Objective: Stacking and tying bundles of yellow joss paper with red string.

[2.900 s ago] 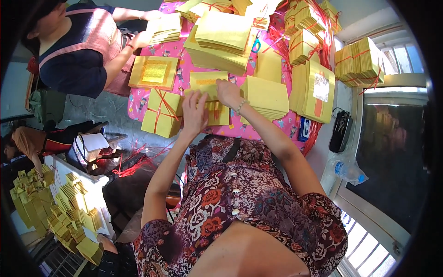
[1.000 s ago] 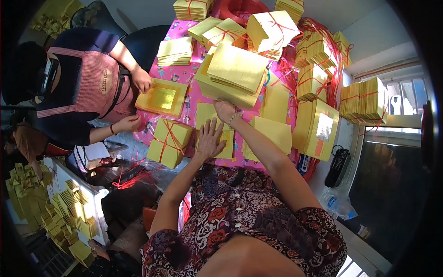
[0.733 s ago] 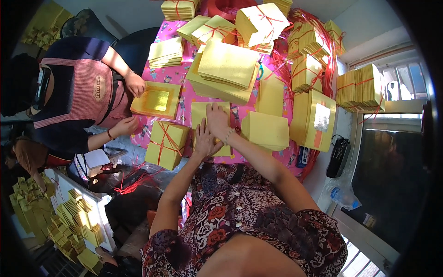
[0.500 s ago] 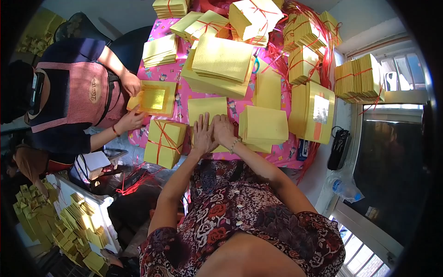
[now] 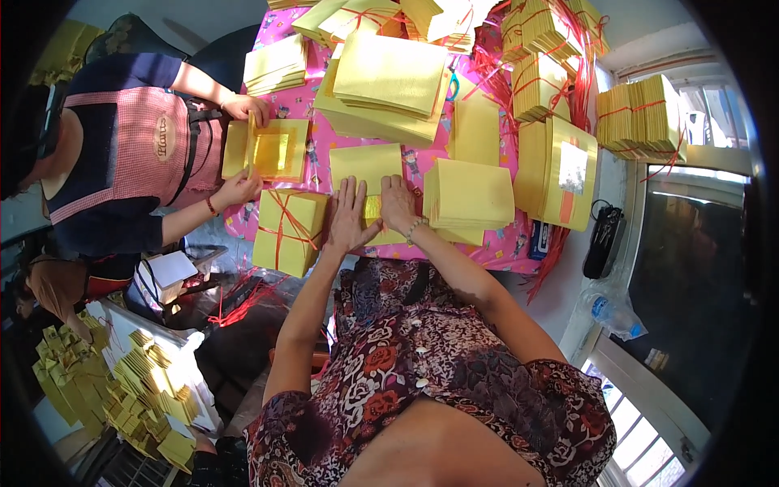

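A yellow paper sheet [image 5: 365, 160] lies on the table in front of me, with a shiny gold patch [image 5: 372, 209] showing between my hands. My left hand [image 5: 349, 217] rests flat on the sheet's left side, fingers stretched forward and thumb out toward the patch. On the right side lies my right hand [image 5: 398, 205], palm down with its fingers straight. Close to it stands a stack of yellow paper [image 5: 471, 193]. Left of my left hand sits a yellow paper bundle [image 5: 284, 233] tied with red string.
Across to the left, a co-worker's hands [image 5: 242, 188] handle yellow paper with a gold square [image 5: 274, 154]. A large paper stack [image 5: 389, 77] and blue-handled scissors [image 5: 453, 87] lie farther back. Tied bundles [image 5: 540, 85] line the right side, beside a window. A plastic bottle [image 5: 615, 315] stands on the sill.
My hands have moved apart from touching, uncovering the gold patch between them. The co-worker's hands have shifted and now lift the edge of a paper. The whole view has tilted slightly.
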